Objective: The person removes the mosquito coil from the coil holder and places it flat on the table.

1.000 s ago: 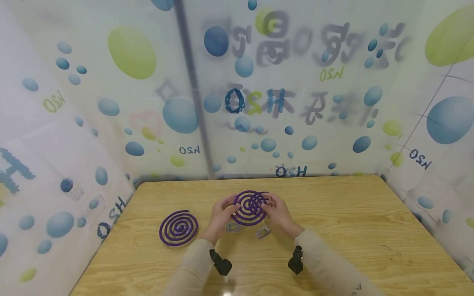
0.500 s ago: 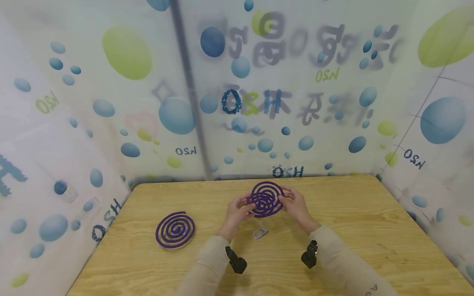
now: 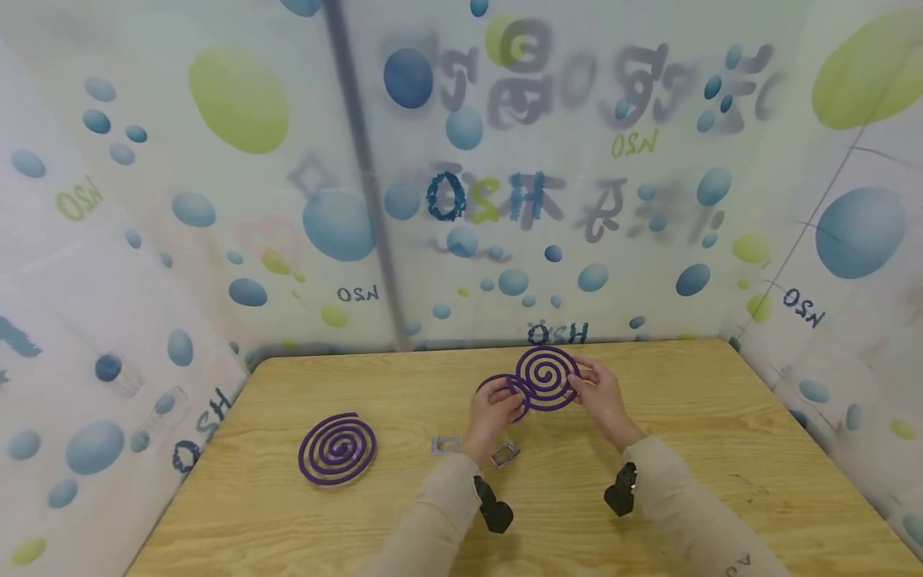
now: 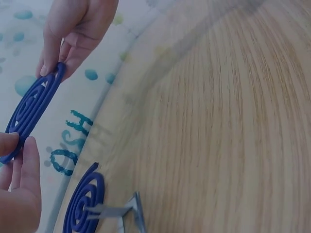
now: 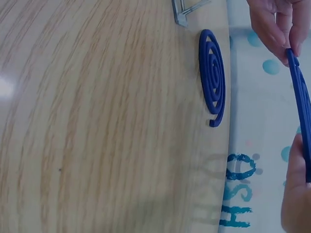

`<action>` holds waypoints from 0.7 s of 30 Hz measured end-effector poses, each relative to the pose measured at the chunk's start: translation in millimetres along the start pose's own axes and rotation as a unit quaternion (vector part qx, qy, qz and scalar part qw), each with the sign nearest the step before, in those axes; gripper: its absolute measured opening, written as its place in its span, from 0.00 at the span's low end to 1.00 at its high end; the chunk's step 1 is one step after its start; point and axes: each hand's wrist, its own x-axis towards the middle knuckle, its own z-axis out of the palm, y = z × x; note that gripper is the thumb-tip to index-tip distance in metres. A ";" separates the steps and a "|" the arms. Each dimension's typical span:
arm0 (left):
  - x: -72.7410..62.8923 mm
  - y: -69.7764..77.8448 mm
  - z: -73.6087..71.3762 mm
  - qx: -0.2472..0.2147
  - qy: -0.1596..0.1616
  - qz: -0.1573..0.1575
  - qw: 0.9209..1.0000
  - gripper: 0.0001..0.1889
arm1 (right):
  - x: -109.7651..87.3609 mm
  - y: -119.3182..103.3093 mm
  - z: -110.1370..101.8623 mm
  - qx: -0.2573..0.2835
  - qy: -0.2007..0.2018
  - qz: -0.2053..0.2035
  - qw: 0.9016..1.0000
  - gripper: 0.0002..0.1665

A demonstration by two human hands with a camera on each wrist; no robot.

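Note:
A purple mosquito coil (image 3: 546, 375) is held up above the far part of the table by both hands. My left hand (image 3: 493, 413) pinches its lower left edge between thumb and fingers. At the opposite edge my right hand (image 3: 600, 397) pinches it the same way. A second mosquito coil (image 5: 202, 73) lies flat on the table behind the hands; in the head view the left hand and the held coil partly cover it. Farther left rests a third mosquito coil (image 3: 339, 449), on its own.
Two small metal coil stands, one flat stand (image 3: 437, 445) and one tilted stand (image 3: 497, 458), lie on the wooden table (image 3: 649, 513) near the left forearm. A patterned wall sheet (image 3: 461, 304) rises behind the table's far edge.
Both hands have carried the held coil to the right and slightly farther back, uncovering more of the coil lying behind it. The left coil stays where it was.

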 end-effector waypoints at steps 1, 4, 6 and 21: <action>-0.2 -0.6 2.6 -0.005 0.004 0.001 1.000 0.20 | 0.7 1.2 -1.7 0.002 0.002 0.002 1.000 0.23; -0.8 -1.5 10.9 -0.009 0.022 0.005 1.000 0.19 | 2.7 4.7 -6.4 0.009 0.009 0.006 1.000 0.23; -1.0 -1.8 16.6 -0.005 0.036 0.014 0.999 0.19 | 4.0 6.5 -9.2 0.013 0.016 0.010 1.000 0.23; 8.8 -34.6 38.9 0.127 0.129 0.062 0.982 0.16 | 13.4 28.2 -28.9 -0.024 0.027 0.030 0.999 0.19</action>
